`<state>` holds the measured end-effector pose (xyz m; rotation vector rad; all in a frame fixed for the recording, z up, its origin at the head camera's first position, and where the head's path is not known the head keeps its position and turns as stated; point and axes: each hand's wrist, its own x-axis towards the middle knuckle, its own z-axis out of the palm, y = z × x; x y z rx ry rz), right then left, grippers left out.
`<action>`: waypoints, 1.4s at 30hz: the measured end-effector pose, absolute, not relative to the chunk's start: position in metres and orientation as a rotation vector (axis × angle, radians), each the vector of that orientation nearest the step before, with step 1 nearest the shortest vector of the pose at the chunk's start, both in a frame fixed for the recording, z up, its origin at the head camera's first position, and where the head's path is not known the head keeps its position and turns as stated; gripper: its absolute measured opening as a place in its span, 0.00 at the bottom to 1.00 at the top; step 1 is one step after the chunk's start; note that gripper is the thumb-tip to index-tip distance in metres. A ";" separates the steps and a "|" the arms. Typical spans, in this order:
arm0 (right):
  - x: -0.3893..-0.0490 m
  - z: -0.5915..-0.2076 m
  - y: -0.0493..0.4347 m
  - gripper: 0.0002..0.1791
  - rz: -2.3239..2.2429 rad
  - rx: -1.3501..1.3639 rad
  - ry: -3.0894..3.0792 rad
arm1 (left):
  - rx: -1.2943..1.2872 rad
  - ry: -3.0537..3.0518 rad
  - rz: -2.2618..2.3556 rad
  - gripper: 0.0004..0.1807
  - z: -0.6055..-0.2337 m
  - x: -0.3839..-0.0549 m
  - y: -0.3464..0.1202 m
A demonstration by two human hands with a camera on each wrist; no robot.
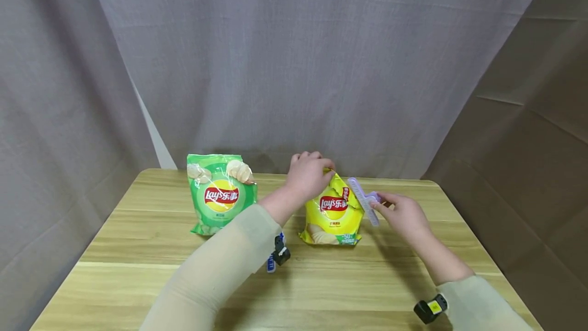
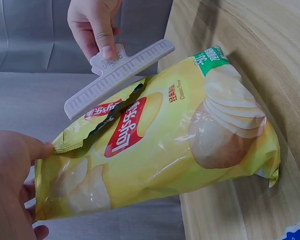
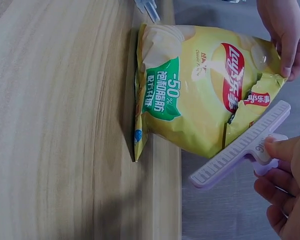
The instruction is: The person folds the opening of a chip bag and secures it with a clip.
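A yellow Lay's chip bag (image 1: pixel 327 218) stands upright on the wooden table, its torn top corner folded down over the front. My left hand (image 1: pixel 309 175) pinches the bag's top edge at the upper left, thumb in front in the left wrist view. Between the thumb and fingers of my right hand (image 1: pixel 404 214) is a lilac bag clip (image 2: pixel 117 77), gripped by its handle. The clip's long ridged bar lies along the folded, torn edge of the bag, overlapping it in both wrist views.
A green Lay's bag (image 1: pixel 221 203) stands to the left on the table (image 1: pixel 321 285). A blue and white clip (image 1: pixel 271 263) lies partly hidden behind my left wrist. Grey curtain (image 1: pixel 294 65) hangs behind the table's back edge.
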<state>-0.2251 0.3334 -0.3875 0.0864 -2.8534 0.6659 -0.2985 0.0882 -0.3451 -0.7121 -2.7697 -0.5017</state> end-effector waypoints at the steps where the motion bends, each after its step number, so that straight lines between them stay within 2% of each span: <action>1: -0.225 -0.387 0.333 0.27 0.652 0.090 -2.853 | -0.713 -2.769 -0.503 0.13 -0.345 -0.298 0.088; 16: -0.224 -0.382 0.326 0.20 0.556 0.208 -2.718 | -0.712 -2.767 -0.477 0.13 -0.345 -0.299 0.087; 42: -0.243 -0.386 0.332 0.18 0.497 0.328 -2.724 | -0.759 -2.761 -0.500 0.12 -0.345 -0.298 0.089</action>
